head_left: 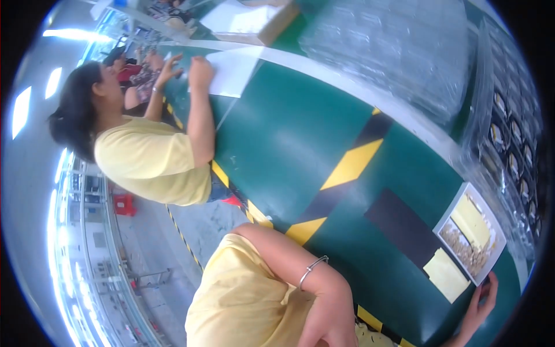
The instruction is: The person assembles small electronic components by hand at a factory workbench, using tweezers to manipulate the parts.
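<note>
My right hand (480, 303) is beside the lower corner of a shallow white tray (442, 222), its fingers bent and apart, the tips at the tray's edge. Many small tan pieces (475, 261) and a pale yellow strip (471, 221) lie inside the tray. Against its near side is a pale yellow sheet (446, 276), next to a dark flat rectangle (402, 222). My left hand (328, 331) hangs low near the table's front edge, below a wrist with a silver bangle. The lower picture edge cuts off its fingers.
The green table (289, 127) has black-and-yellow tape (352, 165) across it and along its front edge. Clear plastic trays (387, 52) and trays holding dark round parts (514, 144) stand along the far side. A co-worker (153, 153) sits at left by a white sheet (234, 72).
</note>
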A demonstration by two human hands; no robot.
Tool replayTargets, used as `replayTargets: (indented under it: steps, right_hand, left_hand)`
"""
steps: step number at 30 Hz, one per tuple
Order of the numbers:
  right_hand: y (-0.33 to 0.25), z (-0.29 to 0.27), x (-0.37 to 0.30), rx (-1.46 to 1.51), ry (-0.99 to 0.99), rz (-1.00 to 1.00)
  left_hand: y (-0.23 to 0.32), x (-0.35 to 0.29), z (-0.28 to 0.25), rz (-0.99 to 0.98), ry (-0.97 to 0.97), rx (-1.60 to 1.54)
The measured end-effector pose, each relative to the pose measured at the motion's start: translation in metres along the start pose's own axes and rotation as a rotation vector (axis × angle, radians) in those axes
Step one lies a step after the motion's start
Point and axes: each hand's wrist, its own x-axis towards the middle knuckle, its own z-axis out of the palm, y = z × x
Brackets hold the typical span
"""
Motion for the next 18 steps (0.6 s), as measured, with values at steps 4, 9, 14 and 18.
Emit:
replayTargets:
  steps: [4, 9, 14, 18]
  right_hand:
    - [-0.004, 0.004, 0.001, 0.033, -0.004, -0.024]
    - [-0.041, -0.012, 0.005, -0.05, -0.028, -0.074]
    - [-0.043, -0.012, 0.004, -0.058, -0.046, -0.06]
    - [-0.044, -0.01, 0.003, -0.005, -0.034, -0.011]
  left_hand:
    - [0.005, -0.001, -0.002, -0.073, -0.037, 0.054]
    - [0.005, -0.003, -0.01, -0.133, -0.036, 0.054]
    - [0.019, 0.006, -0.012, 0.052, -0.016, -0.009]
    - [0.023, 0.011, -0.013, 0.11, -0.037, -0.075]
